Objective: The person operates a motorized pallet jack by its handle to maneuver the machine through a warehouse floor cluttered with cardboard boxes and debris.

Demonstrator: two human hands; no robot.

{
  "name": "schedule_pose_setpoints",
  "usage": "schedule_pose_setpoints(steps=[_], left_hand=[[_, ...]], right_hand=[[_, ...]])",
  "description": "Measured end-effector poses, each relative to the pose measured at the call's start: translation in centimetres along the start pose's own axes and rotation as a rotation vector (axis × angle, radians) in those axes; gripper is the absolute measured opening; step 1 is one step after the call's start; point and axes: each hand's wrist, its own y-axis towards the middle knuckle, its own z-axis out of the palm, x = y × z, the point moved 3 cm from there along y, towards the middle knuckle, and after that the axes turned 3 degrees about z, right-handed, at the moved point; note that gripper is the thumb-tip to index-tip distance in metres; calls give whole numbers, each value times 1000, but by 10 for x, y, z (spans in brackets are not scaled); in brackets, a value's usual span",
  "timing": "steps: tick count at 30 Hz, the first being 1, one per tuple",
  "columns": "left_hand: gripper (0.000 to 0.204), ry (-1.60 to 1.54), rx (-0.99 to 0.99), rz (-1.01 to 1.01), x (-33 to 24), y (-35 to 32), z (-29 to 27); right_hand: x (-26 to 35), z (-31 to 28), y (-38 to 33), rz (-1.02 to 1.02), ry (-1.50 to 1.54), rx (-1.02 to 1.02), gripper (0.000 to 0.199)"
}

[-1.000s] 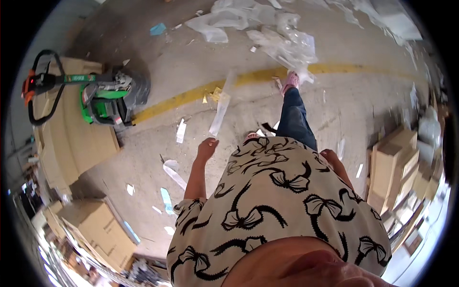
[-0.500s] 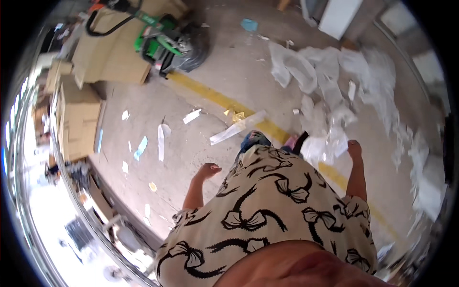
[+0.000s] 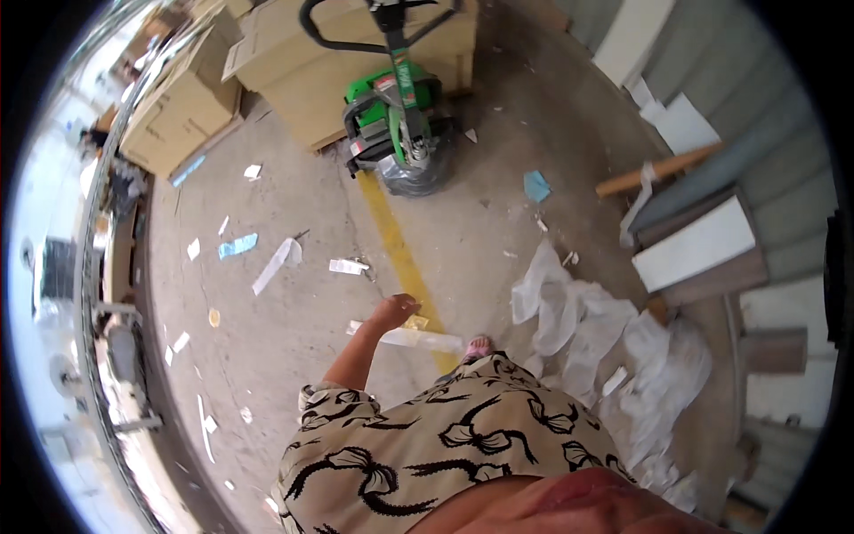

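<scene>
Near the middle of the floor (image 3: 485, 267), well in from its left and right edges, the person's left hand (image 3: 397, 311) hangs above a translucent strip (image 3: 436, 341) and a crumpled yellow scrap (image 3: 416, 323). Its fingers are loosely curled, roughly half unfolded, with nothing seen in their hold. It overlaps the strip in view; the arm's pose suggests a clear gap in height. The right hand is out of view; its state cannot be told.

The strip lies flat across the yellow floor line (image 3: 390, 227), its right end just beside a pink shoe (image 3: 479, 346); whether they touch cannot be determined. Toward the floor's right edge, white plastic sheeting (image 3: 663, 378) lies in loose folds. A green pallet truck (image 3: 391, 111) stands at the far edge, in front of large cartons (image 3: 298, 84).

Assessment: the step in hand is judged to be footwork over littered ground. It is best done with short, flat steps, the foot placed on bare concrete rather than on the strip, which could slide underfoot. The sheeting's folds could snag a toe and deserve a wide berth. Keeping the left hand free would help balance.
</scene>
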Motion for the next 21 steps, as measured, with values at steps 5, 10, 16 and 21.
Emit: schedule_pose_setpoints(steps=[5,10,16,21], left_hand=[[30,-46,73,144,-22,12,-14],[24,-241,-173,-30,-27,20,-68],[26,-319,-454,-127,-73,22,-82],[28,-465,-351,-221,-120,46,-11]], right_hand=[[39,-93,60,46,-114,33,15],[144,-214,172,-179,-306,-108,20],[518,-349,101,-800,-81,-208,31],[772,-468,77,-1458,56,-484,29]])
